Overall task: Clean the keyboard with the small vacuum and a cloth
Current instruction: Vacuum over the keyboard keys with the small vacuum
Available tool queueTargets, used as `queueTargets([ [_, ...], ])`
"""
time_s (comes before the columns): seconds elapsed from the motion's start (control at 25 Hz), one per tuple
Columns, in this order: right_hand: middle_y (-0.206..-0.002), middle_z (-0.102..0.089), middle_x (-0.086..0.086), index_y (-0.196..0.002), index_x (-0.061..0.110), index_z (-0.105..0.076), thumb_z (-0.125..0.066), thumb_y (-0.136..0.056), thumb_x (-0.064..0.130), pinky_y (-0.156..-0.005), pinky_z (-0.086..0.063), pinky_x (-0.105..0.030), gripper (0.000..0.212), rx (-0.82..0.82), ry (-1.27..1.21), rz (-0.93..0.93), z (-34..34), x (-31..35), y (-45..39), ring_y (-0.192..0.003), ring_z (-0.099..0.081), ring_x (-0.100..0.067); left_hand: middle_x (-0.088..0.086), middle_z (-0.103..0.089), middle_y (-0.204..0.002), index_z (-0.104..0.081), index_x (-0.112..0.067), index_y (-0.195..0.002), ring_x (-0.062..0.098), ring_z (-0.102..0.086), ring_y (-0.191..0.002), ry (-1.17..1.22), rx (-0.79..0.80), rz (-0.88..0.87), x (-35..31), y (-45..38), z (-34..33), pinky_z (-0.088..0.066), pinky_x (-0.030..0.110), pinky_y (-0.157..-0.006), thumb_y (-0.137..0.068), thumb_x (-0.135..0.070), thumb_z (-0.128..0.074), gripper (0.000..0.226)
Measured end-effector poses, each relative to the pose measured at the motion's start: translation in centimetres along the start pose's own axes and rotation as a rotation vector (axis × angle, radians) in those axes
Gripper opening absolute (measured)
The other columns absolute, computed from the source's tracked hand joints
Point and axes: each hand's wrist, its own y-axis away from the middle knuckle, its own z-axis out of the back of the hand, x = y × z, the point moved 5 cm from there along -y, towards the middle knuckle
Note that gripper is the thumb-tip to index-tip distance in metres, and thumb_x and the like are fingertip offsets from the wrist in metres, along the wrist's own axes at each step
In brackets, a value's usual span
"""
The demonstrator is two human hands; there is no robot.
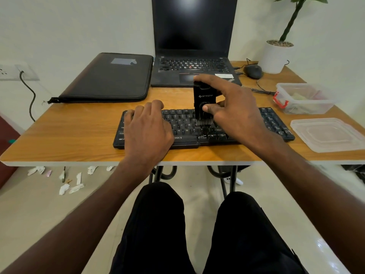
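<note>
The right hand (233,111) is gripping the small vacuum (204,101), its thumb lying across the front of the black body and a finger curling over the top. The vacuum is standing upright with its brush end touching the keys near the middle of the keyboard (276,123). The left hand (148,127) is resting palm down on the left part of the keyboard, its fingers loosely bent over the keys and gripping nothing.

The keyboard is lying along the near edge of the table (69,135). Behind the keyboard an open laptop (193,36) is sitting with a dark screen, and left of that laptop, also behind the keyboard, a dark zipped sleeve (110,78) is lying flat. To the right of the keyboard a clear lid (327,135) is lying just beside it, and a clear plastic container (304,97) with a red clasp is sitting behind the lid. Further back on the right a mouse (252,71) and a white plant pot (275,56) are standing. Whether a cloth is among these cannot be told.
</note>
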Motion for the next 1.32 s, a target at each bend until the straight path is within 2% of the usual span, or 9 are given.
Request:
queueTargets([
  [0.16, -0.138, -0.062, 0.005, -0.145, 0.044, -0.049, -0.075, -0.091, 0.010, -0.073, -0.049, -0.010, 0.068, 0.056, 0.062, 0.008, 1.1, -0.9, 0.0, -0.117, -0.064, -0.016, 0.006, -0.068, -0.111, -0.056, -0.015, -0.126, 0.026, -0.064, -0.105, 0.009, 0.000, 0.001, 0.1, -0.2, 0.0, -0.036, 0.050, -0.113, -0.100, -0.025, -0.049, 0.030],
  [0.28, -0.136, -0.064, 0.000, -0.140, 0.036, -0.050, -0.077, -0.088, 0.006, -0.083, -0.054, -0.024, 0.066, -0.039, 0.163, -0.031, 2.7, -1.6, 0.7, -0.122, -0.063, -0.022, 0.005, -0.069, -0.109, -0.057, -0.015, -0.124, 0.025, -0.065, -0.102, 0.028, -0.014, 0.010, 0.1, 0.0, 0.0, -0.036, 0.050, -0.113, -0.100, -0.025, -0.050, 0.028],
  [0.4, -0.134, -0.062, 0.000, -0.138, 0.028, -0.052, -0.078, -0.088, 0.008, -0.080, -0.065, -0.034, 0.059, -0.104, -0.124, -0.002, 1.1, -0.6, 1.5, -0.116, -0.066, -0.018, 0.006, -0.069, -0.111, -0.058, -0.015, -0.124, 0.026, -0.065, -0.102, 0.032, -0.025, 0.015, 0.0, 0.0, 0.0, -0.036, 0.050, -0.112, -0.099, -0.025, -0.051, 0.028],
  [0.52, -0.133, -0.062, 0.000, -0.141, 0.029, -0.051, -0.074, -0.092, 0.009, -0.071, -0.065, -0.034, 0.057, 0.042, -0.229, 0.097, -0.6, 0.0, 1.8, -0.106, -0.069, -0.016, 0.006, -0.070, -0.110, -0.058, -0.015, -0.123, 0.026, -0.065, -0.101, 0.027, -0.030, 0.015, -0.1, -0.1, 0.1, -0.037, 0.050, -0.110, -0.098, -0.024, -0.052, 0.027],
  [0.68, -0.133, -0.064, -0.001, -0.138, 0.038, -0.047, -0.075, -0.088, 0.006, -0.080, -0.061, -0.035, 0.066, 0.158, 0.227, 0.104, 1.3, -0.5, -0.2, -0.112, -0.065, -0.022, 0.005, -0.070, -0.108, -0.059, -0.015, -0.122, 0.024, -0.065, -0.098, 0.006, -0.042, 0.011, -0.1, -0.1, 0.1, -0.035, 0.048, -0.109, -0.098, -0.025, -0.052, 0.027],
  [0.84, -0.135, -0.058, 0.011, -0.138, 0.031, -0.050, -0.076, -0.088, 0.006, -0.069, -0.055, -0.015, 0.061, 0.083, -0.041, 0.126, 0.0, 1.9, -0.4, -0.105, -0.064, -0.012, 0.005, -0.070, -0.108, -0.059, -0.015, -0.122, 0.024, -0.065, -0.097, -0.001, -0.056, 0.006, 0.0, -0.1, 0.2, -0.035, 0.049, -0.109, -0.098, -0.024, -0.051, 0.027],
  [0.96, -0.137, -0.061, 0.002, -0.141, 0.035, -0.048, -0.074, -0.090, 0.009, -0.077, -0.061, -0.029, 0.063, 0.169, 0.027, 0.175, -0.5, 1.6, 0.0, -0.108, -0.064, -0.015, 0.005, -0.069, -0.107, -0.059, -0.015, -0.121, 0.024, -0.065, -0.096, -0.006, -0.066, 0.005, -0.1, -0.1, 0.2, -0.034, 0.049, -0.109, -0.097, -0.024, -0.051, 0.027],
  [1.12, -0.135, -0.063, -0.004, -0.139, 0.045, -0.040, -0.074, -0.090, 0.014, -0.071, -0.054, -0.037, 0.067, 0.197, 0.500, 0.012, 2.5, -0.7, -1.0, -0.116, -0.064, -0.029, 0.003, -0.068, -0.105, -0.059, -0.015, -0.121, 0.021, -0.063, -0.094, -0.020, -0.064, 0.011, 0.0, -0.1, 0.2, -0.033, 0.047, -0.110, -0.097, -0.024, -0.052, 0.026],
  [1.32, -0.137, -0.061, 0.004, -0.138, 0.037, -0.048, -0.079, -0.088, 0.015, -0.074, -0.060, -0.029, 0.062, 0.087, 0.031, 0.037, 1.7, 0.1, 0.0, -0.109, -0.067, -0.017, 0.004, -0.069, -0.103, -0.060, -0.014, -0.120, 0.022, -0.063, -0.092, -0.019, -0.084, 0.006, 0.0, 0.0, 0.2, -0.032, 0.047, -0.107, -0.097, -0.023, -0.053, 0.025],
])
